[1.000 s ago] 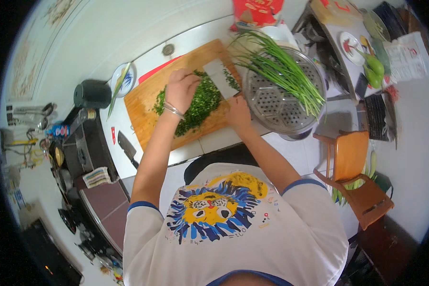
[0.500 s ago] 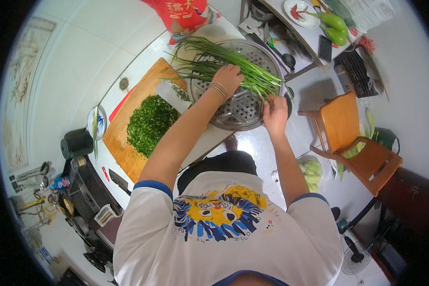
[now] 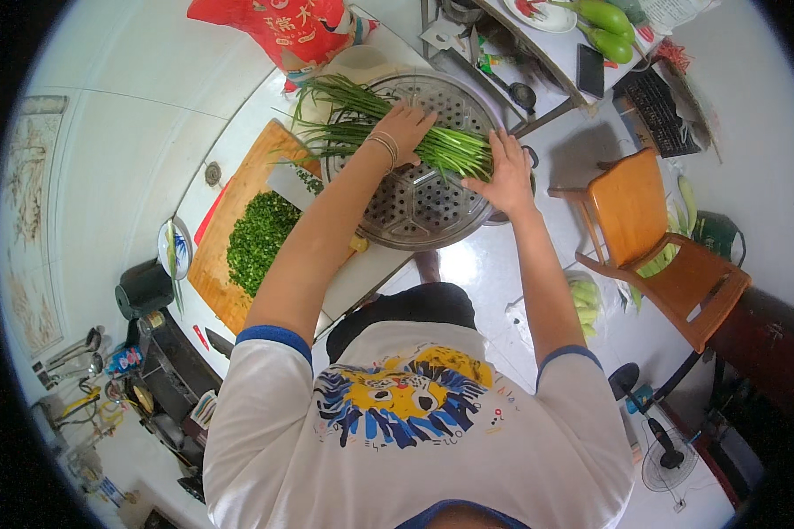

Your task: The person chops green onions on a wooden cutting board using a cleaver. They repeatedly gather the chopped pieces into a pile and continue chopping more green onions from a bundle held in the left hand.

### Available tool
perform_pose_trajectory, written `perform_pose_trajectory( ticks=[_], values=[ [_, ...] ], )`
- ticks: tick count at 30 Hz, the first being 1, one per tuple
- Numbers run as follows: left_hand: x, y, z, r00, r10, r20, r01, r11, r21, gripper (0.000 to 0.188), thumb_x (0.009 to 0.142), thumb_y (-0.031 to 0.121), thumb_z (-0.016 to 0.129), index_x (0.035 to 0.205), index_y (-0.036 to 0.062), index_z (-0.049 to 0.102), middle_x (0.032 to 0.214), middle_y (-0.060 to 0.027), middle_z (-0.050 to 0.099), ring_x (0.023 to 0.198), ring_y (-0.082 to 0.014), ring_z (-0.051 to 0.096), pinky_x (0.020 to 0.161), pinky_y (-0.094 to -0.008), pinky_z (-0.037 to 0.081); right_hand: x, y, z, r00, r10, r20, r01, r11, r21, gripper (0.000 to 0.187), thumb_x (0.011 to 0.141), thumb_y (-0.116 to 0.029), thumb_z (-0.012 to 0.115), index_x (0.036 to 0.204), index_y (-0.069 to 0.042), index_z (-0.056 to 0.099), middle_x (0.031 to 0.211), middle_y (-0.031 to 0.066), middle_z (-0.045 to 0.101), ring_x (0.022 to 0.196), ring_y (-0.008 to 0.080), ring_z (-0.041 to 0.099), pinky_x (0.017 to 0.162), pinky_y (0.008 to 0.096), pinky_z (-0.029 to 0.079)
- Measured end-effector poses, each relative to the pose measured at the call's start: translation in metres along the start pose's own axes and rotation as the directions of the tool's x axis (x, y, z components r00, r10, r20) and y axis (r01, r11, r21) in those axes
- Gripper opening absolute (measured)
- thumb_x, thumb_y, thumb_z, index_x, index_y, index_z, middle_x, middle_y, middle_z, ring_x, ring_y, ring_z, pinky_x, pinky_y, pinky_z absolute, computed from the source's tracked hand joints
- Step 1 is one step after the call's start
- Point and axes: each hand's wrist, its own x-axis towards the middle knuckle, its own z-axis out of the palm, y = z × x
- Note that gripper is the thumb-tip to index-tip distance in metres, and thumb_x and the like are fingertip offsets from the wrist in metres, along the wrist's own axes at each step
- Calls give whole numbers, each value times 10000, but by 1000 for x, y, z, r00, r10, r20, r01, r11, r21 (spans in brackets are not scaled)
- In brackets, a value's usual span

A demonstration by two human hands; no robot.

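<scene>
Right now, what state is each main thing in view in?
Long greens: uncut, bunched on steamer tray
Left hand: laid on them
Right hand: open, at their pale ends
Chopped greens: finely cut, heaped on cutting board
Cleaver: blade flecked with green
Phone: screen dark
Wooden chair: unoccupied

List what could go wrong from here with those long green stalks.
In this view, the left forearm passes close by the cleaver blade on the cutting board; a careless sweep might knock it. The green stalks' thin ends stick out past the perforated metal tray's rim, so some could slip off if gathered loosely.
</scene>
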Motion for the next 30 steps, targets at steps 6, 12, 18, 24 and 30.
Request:
perform_pose_trajectory(
  ticks=[6, 12, 18, 24, 30],
  values=[
    [-5, 4, 6, 1000, 30, 4, -30, 1000, -7, 557, 696, 272, 742, 1165, 57, 534, 1148, -116, 503, 1063, -283, 514, 947, -379, 411, -2, -5, 6, 999, -48, -22, 49, 998, 35, 776, 574, -206, 808, 1252, -16, 482, 1174, 172, 523, 1130, 349, 455, 991, 443, 337],
    [-24, 19, 19, 997, -49, -54, 47, 998, -34, 419, 709, 236, 722, 1046, 45, 563, 1112, -111, 507, 1039, -276, 527, 849, -380, 472, -10, -15, 10, 996, -88, 31, 86, 995, 57, 563, 619, -138, 762, 1129, -26, 553, 1096, 138, 539, 1096, 325, 463, 983, 414, 350],
    [-39, 30, 47, 971, -93, -222, 95, 995, -3, 376, 653, 186, 723, 971, 54, 573, 1086, -105, 525, 1030, -266, 526, 886, -396, 443, -22, -16, 17, 991, -131, 28, 128, 988, 90, 505, 617, -89, 739, 1094, -32, 585, 1049, 127, 543, 1055, 314, 474, 947, 404, 374],
    [-59, 27, 37, 917, 51, -396, -53, 999, 7, 361, 656, 182, 724, 952, 77, 545, 908, -94, 568, 971, -270, 554, 888, -421, 426, -27, -17, 15, 986, -165, -3, 163, 975, 151, 530, 606, -76, 739, 1110, -26, 582, 1019, 140, 555, 1019, 321, 497, 929, 409, 388],
    [-79, 30, 15, 968, -95, -232, 72, 992, -105, 365, 682, 189, 715, 967, 90, 509, 846, -89, 584, 791, -294, 620, 724, -400, 508, -28, -29, -1, 977, -196, -81, 210, 944, 256, 600, 598, -55, 743, 1165, -20, 547, 1080, 163, 553, 1044, 340, 496, 939, 408, 392]
  ],
)
